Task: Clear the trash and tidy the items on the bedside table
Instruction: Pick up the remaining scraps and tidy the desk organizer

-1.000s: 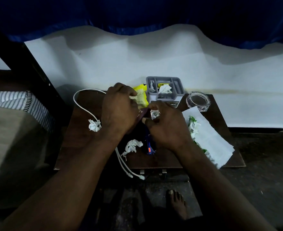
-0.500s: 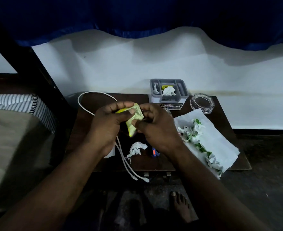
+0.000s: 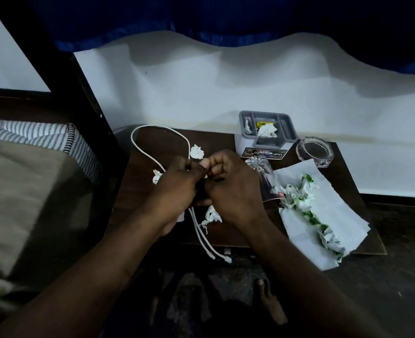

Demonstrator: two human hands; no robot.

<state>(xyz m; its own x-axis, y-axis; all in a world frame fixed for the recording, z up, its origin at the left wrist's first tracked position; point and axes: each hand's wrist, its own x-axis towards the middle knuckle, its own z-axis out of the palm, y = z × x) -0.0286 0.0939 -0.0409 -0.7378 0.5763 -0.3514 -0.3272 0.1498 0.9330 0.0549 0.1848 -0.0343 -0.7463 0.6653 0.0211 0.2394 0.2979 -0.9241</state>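
Observation:
My left hand [image 3: 177, 186] and my right hand [image 3: 230, 189] meet over the middle of the dark bedside table [image 3: 228, 142]. Their curled fingers squeeze a yellow wrapper [image 3: 206, 176], of which only a sliver shows between the thumbs. A white cable [image 3: 150, 154] loops across the table's left side and runs under my hands to the front edge. Crumpled white tissues lie by the loop [image 3: 197, 151], left of my left hand [image 3: 156, 178] and below my right hand [image 3: 212, 215]. A crinkled clear plastic wrapper [image 3: 260, 164] lies right of my right hand.
A grey compartment box [image 3: 288, 132] holding a tissue stands at the back. A glass ashtray [image 3: 315, 152] sits at the back right. A white paper sheet [image 3: 333, 213] with torn green-and-white scraps overhangs the front right edge. A bed with striped cloth [image 3: 43, 137] is on the left.
The yellow wrapper, held up between both hands' fingers half a second ago, is now squeezed almost out of sight between them. My hands have closed tighter together.

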